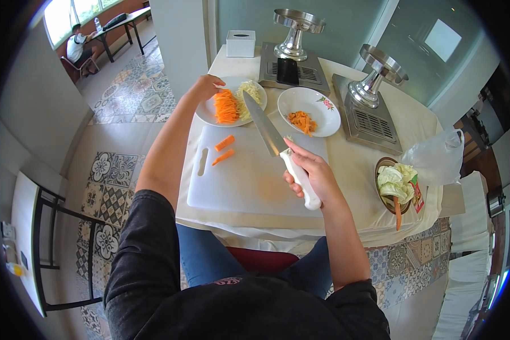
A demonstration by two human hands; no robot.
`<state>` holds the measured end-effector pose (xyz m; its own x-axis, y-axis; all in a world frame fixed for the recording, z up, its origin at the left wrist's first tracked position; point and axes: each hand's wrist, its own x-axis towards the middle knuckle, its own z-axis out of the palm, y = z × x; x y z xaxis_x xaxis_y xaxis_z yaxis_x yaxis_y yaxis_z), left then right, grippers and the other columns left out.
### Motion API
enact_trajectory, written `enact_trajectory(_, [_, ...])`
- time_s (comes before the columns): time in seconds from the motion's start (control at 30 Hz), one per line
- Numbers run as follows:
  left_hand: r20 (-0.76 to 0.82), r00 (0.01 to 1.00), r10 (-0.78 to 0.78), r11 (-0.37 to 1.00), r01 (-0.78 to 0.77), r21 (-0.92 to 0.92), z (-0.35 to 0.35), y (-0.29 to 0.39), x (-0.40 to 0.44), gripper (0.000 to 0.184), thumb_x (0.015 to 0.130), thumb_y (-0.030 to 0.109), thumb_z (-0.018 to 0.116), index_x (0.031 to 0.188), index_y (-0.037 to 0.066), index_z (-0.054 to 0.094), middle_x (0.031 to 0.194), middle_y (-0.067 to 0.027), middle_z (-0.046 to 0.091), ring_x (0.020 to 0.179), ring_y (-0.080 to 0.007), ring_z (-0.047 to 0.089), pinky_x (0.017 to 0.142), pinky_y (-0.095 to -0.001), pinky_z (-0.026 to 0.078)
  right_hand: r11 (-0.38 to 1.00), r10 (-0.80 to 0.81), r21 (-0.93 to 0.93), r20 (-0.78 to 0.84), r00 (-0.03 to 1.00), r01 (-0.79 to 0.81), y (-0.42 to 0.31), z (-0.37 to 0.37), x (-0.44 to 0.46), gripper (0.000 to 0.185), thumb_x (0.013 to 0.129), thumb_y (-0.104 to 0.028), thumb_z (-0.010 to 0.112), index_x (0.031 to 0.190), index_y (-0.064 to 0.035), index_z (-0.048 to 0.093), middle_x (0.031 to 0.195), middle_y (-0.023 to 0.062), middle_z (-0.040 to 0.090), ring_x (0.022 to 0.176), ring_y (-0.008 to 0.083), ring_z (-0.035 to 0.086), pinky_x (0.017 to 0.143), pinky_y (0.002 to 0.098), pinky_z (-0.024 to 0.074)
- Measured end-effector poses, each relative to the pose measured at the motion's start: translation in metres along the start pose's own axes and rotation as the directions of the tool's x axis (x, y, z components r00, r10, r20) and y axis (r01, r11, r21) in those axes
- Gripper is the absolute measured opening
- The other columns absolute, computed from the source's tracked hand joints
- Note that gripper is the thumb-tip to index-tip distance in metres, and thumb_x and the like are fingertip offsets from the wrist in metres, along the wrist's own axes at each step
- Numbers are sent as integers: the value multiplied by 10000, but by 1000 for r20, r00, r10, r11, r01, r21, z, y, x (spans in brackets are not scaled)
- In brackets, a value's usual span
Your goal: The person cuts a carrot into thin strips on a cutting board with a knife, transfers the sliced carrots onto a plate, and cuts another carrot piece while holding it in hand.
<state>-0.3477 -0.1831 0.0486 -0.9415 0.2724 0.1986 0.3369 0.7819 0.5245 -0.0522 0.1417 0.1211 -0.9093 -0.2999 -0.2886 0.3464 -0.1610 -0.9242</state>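
My right hand (310,173) is wrapped round the white handle of a kitchen knife (264,127), its broad blade pointing up and left over the board. My left hand (205,88) is at the far left rim of a white plate (207,115), fingers closed on the edge. On that plate lie shredded carrot (226,106) and pale shredded cabbage (247,97), side by side. Two carrot pieces (224,150) rest on the white cutting board (232,184). Right of the knife stands a white flowered bowl (328,126) with orange peelings (302,122) in it.
At the right edge, a basket (378,184) holds cabbage (396,180) and a carrot (397,212), beside a plastic bag (439,156). Two metal stands (292,42) on steel bases, a dark phone-like object (287,72) and a tissue box (241,43) stand behind. A person (78,45) sits far left.
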Motion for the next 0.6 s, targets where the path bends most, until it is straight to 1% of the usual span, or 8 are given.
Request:
enact_trajectory(0.03, [-3, 1000, 2, 1000, -2, 5, -2, 2, -3, 307, 855, 82, 696, 1157, 119, 737, 1120, -111, 728, 1004, -277, 684, 900, -373, 536, 1000, -10, 10, -7, 1000, 11, 1, -2, -7, 530, 1040, -213, 450, 1555, -143, 350, 693, 105, 567, 471, 114, 471, 403, 246, 387])
enact_trajectory(0.13, [-68, 997, -43, 999, 44, 15, -4, 16, -15, 309, 880, 67, 649, 1167, 140, 737, 1116, -125, 721, 1022, -300, 677, 916, -384, 527, 997, -51, 62, 1, 999, 51, 3, -12, -30, 523, 1046, -229, 455, 1547, -116, 359, 693, 96, 574, 478, 115, 489, 416, 260, 402])
enact_trajectory(0.23, [-63, 998, -2, 997, 7, 73, 4, 17, -18, 309, 888, 52, 612, 1157, 136, 741, 1132, -129, 723, 1032, -308, 676, 921, -381, 524, 994, -86, 68, -41, 995, 89, 6, -15, -53, 524, 1047, -229, 451, 1549, -113, 355, 693, 98, 572, 477, 114, 487, 409, 251, 388])
enact_trajectory(0.33, [5, 1000, 9, 993, -10, 119, 10, 14, -17, 315, 892, 34, 566, 1135, 123, 747, 1147, -127, 723, 1045, -302, 678, 923, -375, 523, 992, -93, 73, -72, 993, 99, 8, -17, -74, 526, 1046, -224, 450, 1550, -109, 351, 686, 97, 571, 470, 112, 480, 405, 248, 383])
enact_trajectory(0.43, [-78, 997, -27, 997, 33, 66, 18, 6, -13, 309, 898, 46, 529, 1104, 102, 753, 1149, -114, 726, 1050, -304, 679, 932, -374, 524, 991, -104, 70, -112, 988, 112, 11, -22, -91, 528, 1044, -214, 448, 1551, -108, 347, 675, 99, 568, 462, 112, 473, 403, 248, 384])
enact_trajectory(0.53, [-256, 962, -96, 995, 88, -46, 17, -22, 4, 368, 852, 58, 498, 1095, 141, 762, 1125, -143, 724, 1075, -342, 667, 936, -378, 529, 988, -122, 75, -161, 979, 135, 15, -28, -106, 525, 1043, -202, 443, 1551, -108, 348, 661, 103, 565, 457, 114, 472, 401, 246, 388])
enact_trajectory(0.6, [-150, 956, -252, 964, 262, 51, 20, -39, 15, 328, 869, 136, 511, 1083, 138, 759, 1155, -143, 715, 1101, -349, 654, 952, -424, 513, 986, -125, 80, -200, 972, 143, 18, -32, -117, 521, 1042, -192, 439, 1549, -109, 350, 653, 105, 564, 455, 116, 474, 399, 242, 391])
